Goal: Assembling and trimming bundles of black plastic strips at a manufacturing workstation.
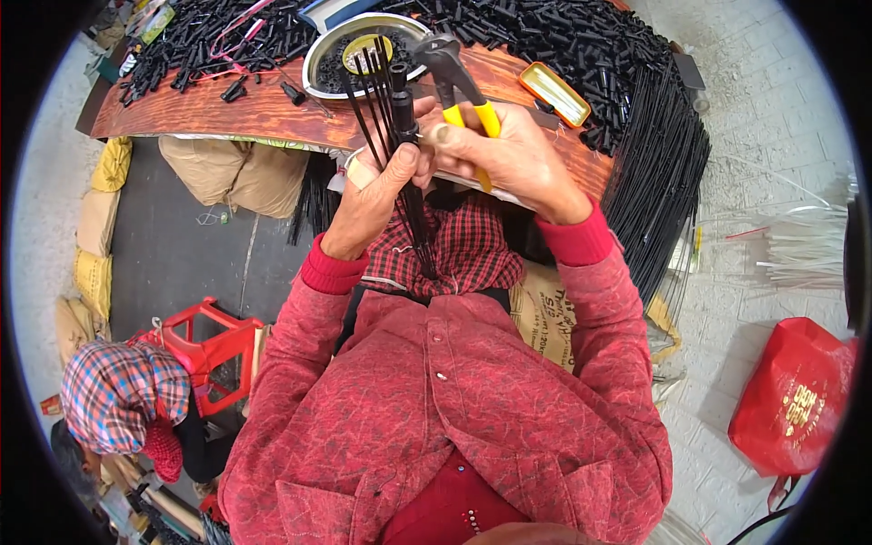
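My left hand (371, 198) is closed around a black tubular plastic piece (402, 113) and a bundle of thin black rods (366, 95), which look like umbrella ribs. The rods stick up past the fingers and run down toward my lap. In my right hand (527, 162) are pliers with yellow handles; their dark metal jaws (441, 62) point up and away, apart from the plastic piece. The right thumb and fingertips meet my left fingers beside the piece, and whether they pinch something small there is hidden.
Heaps of black plastic parts (545, 41) cover the far side of the wooden table (218, 116). An oval metal tray (311, 71) and an orange-rimmed tin (556, 94) stand on it. Long black rods (658, 195) hang at the right. A person (127, 400) sits lower left by a red stool (232, 341).
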Action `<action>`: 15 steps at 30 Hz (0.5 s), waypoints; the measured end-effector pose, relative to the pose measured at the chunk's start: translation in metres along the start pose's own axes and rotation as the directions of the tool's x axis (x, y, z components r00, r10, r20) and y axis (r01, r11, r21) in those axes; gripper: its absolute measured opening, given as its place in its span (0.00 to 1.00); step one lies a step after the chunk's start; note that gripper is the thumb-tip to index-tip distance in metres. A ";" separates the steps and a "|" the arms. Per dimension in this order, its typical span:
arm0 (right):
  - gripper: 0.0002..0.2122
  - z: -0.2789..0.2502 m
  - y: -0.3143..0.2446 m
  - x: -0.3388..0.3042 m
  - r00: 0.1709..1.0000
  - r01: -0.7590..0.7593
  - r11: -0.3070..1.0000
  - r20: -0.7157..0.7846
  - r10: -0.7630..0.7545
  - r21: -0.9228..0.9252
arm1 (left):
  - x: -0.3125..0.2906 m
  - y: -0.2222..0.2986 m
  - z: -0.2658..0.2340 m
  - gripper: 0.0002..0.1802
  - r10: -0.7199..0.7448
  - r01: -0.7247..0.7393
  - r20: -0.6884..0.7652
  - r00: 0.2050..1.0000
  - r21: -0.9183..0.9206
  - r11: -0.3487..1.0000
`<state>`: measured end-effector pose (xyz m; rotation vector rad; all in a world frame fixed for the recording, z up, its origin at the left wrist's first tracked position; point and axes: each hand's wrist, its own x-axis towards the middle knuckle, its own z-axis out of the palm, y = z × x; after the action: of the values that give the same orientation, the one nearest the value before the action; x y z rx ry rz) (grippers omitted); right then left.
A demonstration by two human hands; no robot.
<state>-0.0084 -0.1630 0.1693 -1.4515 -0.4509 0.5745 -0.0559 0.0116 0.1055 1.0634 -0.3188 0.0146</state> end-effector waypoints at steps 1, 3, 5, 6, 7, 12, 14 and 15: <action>0.15 -0.007 0.000 -0.003 1.000 -0.028 0.998 0.011 0.029 -0.061 | 0.001 0.000 0.000 0.30 -0.003 0.003 0.012 1.000 0.004 1.000; 0.15 -0.018 -0.010 -0.015 0.996 -0.077 0.972 0.030 0.085 -0.221 | 0.003 -0.002 -0.002 0.30 0.012 -0.011 0.013 1.000 -0.042 0.999; 0.14 -0.029 -0.009 -0.020 0.984 -0.133 0.951 0.075 0.160 -0.280 | 0.004 -0.002 -0.003 0.31 0.027 -0.025 0.012 1.000 -0.086 0.996; 0.12 -0.033 -0.008 -0.023 0.967 -0.184 0.923 0.107 0.232 -0.337 | 0.005 -0.002 -0.003 0.31 0.031 -0.030 0.014 0.999 -0.082 0.996; 0.12 -0.036 -0.007 -0.025 0.959 -0.194 0.893 0.115 0.261 -0.407 | 0.006 -0.002 -0.003 0.31 0.035 -0.034 0.016 0.999 -0.077 0.996; 0.12 -0.036 -0.012 -0.027 0.946 -0.192 0.874 0.153 0.286 -0.447 | 0.006 -0.004 -0.006 0.28 0.002 -0.002 0.001 1.000 -0.052 0.999; 0.12 -0.037 -0.013 -0.024 0.945 -0.155 0.872 0.188 0.268 -0.464 | 0.005 -0.008 -0.009 0.26 -0.019 0.019 -0.001 1.000 -0.060 0.998; 0.12 -0.037 -0.015 -0.023 0.941 -0.146 0.863 0.201 0.272 -0.483 | 0.004 -0.011 -0.010 0.25 -0.012 0.012 -0.007 1.000 -0.045 0.999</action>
<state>-0.0027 -0.2066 0.1826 -1.9086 -0.6773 0.8875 -0.0475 0.0143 0.0927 1.0199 -0.3045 0.0007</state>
